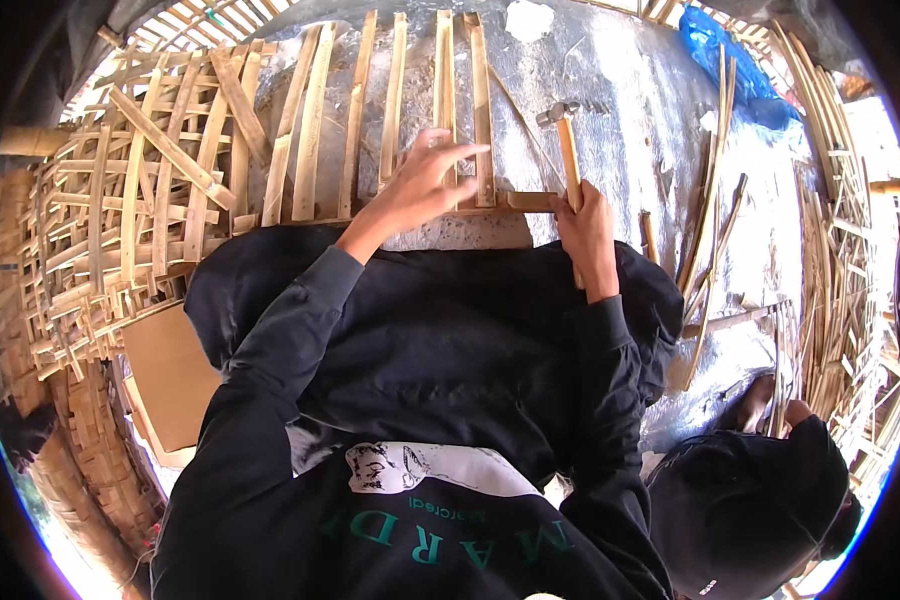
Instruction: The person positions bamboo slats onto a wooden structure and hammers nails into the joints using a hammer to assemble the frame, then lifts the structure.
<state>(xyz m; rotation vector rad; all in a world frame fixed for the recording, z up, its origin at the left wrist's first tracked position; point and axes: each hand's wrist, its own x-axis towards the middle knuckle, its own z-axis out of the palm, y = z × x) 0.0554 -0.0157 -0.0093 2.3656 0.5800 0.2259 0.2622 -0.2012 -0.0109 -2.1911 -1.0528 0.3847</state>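
We have two bare hands at work over a row of bamboo slats (358,115). Left hand (425,185): released, fingers loose and spread, thumb and forefinger apart, over the slats near the right end of the row. Can't tell whether the fingertips touch the wood. Right hand (587,225): wrapped round the handle of a hammer (570,160), its metal head pointing away from the body, just right of the slats.

The slats run away from the person, side by side with gaps, near ends meeting a crosspiece (530,201) whose right end reaches the right hand. All of it sits on a shiny grey surface (635,110), just beyond the dark-clothed lap (430,300).

Around that, we note: woven bamboo lattice (100,215) at left, cardboard (175,370) near the left knee, blue plastic (735,65) far right, loose strips (715,205) nearer on that side, and another person (745,510) in dark clothes, lower right.
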